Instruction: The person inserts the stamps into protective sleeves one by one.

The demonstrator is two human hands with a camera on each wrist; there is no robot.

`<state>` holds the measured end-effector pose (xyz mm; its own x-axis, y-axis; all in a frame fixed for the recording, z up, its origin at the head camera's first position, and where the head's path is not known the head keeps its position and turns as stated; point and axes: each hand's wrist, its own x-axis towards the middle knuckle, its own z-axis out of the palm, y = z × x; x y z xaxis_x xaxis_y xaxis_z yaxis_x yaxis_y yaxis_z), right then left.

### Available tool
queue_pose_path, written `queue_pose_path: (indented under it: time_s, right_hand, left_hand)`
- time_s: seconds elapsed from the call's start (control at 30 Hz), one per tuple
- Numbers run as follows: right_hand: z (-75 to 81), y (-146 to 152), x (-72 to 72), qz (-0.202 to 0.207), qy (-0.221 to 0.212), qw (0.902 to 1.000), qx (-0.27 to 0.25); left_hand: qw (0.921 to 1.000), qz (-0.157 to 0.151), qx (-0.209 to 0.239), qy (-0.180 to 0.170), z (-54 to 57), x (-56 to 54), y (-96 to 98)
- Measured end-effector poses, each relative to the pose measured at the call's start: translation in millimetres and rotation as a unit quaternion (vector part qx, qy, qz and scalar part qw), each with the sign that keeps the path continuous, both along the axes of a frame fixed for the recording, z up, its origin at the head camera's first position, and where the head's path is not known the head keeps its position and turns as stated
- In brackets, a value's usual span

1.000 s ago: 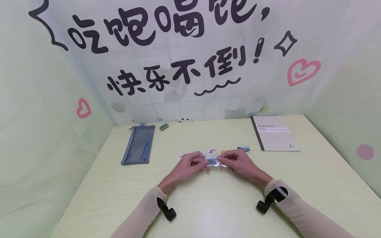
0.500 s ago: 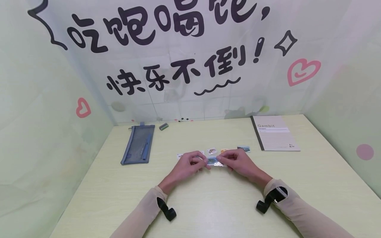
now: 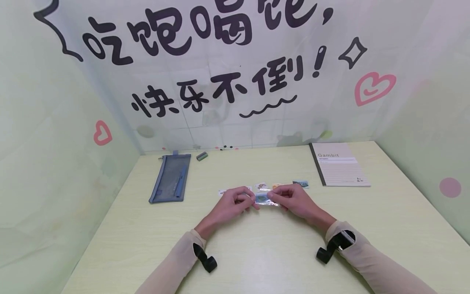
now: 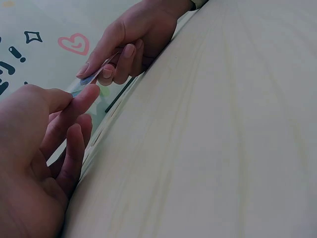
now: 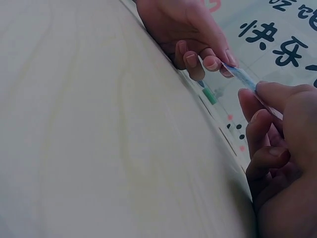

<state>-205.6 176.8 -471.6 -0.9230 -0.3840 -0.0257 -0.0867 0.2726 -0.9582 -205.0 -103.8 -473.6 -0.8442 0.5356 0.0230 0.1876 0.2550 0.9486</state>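
Between both hands, a little above the tabletop, is a small blue picture card [image 3: 262, 198] with shiny clear plastic along its edges. My left hand [image 3: 234, 205] pinches its left end between thumb and forefinger. The right hand [image 3: 295, 201] pinches the other end; in the right wrist view the card [image 5: 243, 78] appears thin and nearly edge-on. Just behind the hands lie several small printed pieces: a white strip [image 3: 222, 192], partly covered by the left hand, a piece with a cartoon figure [image 3: 262, 185], an orange one [image 3: 276, 185] and a blue one [image 3: 301, 183].
On the table's left lies a blue mesh pencil pouch [image 3: 172, 179] with a blue pen inside. Beside it is a small green-and-grey block [image 3: 202, 156]. A notebook [image 3: 340, 165] lies at the back right. A printed fabric wall [image 3: 220, 122] stands behind the table.
Both hands stay almost in place. The clear plastic, earlier mostly by the right fingers, now shows further left, above and below the blue card.
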Motion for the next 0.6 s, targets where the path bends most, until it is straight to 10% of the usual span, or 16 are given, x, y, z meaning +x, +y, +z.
queue_pose_path:
  time_s: [0.6]
  right_hand:
    - [0.9, -1.3, 1.8, 0.024, 0.006, 0.9997, 0.007]
  left_hand:
    - [0.9989, -0.035, -0.013, 0.028, 0.7, -1.4, 0.5]
